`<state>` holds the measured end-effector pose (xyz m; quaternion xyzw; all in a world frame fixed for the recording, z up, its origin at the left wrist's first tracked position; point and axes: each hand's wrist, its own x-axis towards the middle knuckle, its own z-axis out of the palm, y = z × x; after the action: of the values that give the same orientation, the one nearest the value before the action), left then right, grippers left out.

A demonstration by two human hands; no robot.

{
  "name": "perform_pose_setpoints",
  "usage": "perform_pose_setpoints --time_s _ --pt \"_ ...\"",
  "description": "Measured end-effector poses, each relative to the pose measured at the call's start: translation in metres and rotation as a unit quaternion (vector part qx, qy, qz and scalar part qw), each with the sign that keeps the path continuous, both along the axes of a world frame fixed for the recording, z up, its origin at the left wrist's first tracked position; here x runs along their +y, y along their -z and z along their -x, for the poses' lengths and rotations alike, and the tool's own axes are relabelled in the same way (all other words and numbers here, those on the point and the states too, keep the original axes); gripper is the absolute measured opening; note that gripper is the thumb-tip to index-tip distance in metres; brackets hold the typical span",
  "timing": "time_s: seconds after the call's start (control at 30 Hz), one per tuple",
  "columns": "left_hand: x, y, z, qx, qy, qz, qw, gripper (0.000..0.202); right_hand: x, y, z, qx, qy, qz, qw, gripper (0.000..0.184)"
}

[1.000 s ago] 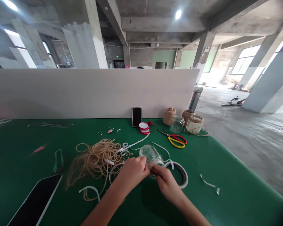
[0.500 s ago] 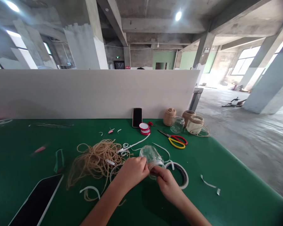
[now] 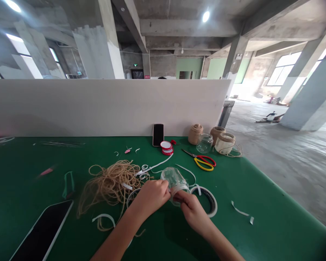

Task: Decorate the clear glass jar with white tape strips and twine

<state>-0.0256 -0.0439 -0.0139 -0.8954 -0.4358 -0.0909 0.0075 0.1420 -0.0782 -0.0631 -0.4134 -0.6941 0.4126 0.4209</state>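
Observation:
A clear glass jar (image 3: 174, 177) lies tilted in front of me, its mouth toward my body. My left hand (image 3: 156, 192) is closed against the jar's left side near the neck, its fingertips partly hidden. At the mouth, my right hand (image 3: 190, 206) grips the rim with bent fingers. A pale band (image 3: 183, 189) shows around the neck. Just right of the jar, a roll of white tape (image 3: 213, 203) lies flat, a loose end sticking up. Another tape roll (image 3: 130, 197) is partly covered by my left forearm. Tangled jute twine (image 3: 116, 181) lies to the left.
Scissors (image 3: 205, 163) with red and yellow handles lie beyond the jar. Behind them stand several jars, one twine-wrapped jar (image 3: 195, 135) among them. Red-rimmed rolls (image 3: 167, 146) sit by a phone (image 3: 158, 135) leaning on the white partition (image 3: 111, 108). A tablet-like device (image 3: 43, 230) is front left.
Both hands stay at the jar's neck with barely any movement. My left hand has shifted very slightly left.

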Motion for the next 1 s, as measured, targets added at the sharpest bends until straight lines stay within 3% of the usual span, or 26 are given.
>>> perform_pose_setpoints --time_s 0.5,0.7,1.0 --pt "-0.0003 0.0009 -0.0022 -0.006 -0.003 -0.016 1.0 0.015 -0.0043 0.0025 0.0018 -0.009 0.009 -0.016 1.0 0.034" --pt "-0.0002 -0.0013 0.0 -0.034 0.008 0.01 0.999 0.016 -0.0019 0.0015 -0.0002 -0.002 0.007 -0.014 1.0 0.034" --pt "-0.0031 -0.0053 -0.0033 -0.029 -0.039 0.043 0.998 0.012 -0.0046 -0.0018 0.0018 -0.023 -0.006 -0.028 0.999 0.034"
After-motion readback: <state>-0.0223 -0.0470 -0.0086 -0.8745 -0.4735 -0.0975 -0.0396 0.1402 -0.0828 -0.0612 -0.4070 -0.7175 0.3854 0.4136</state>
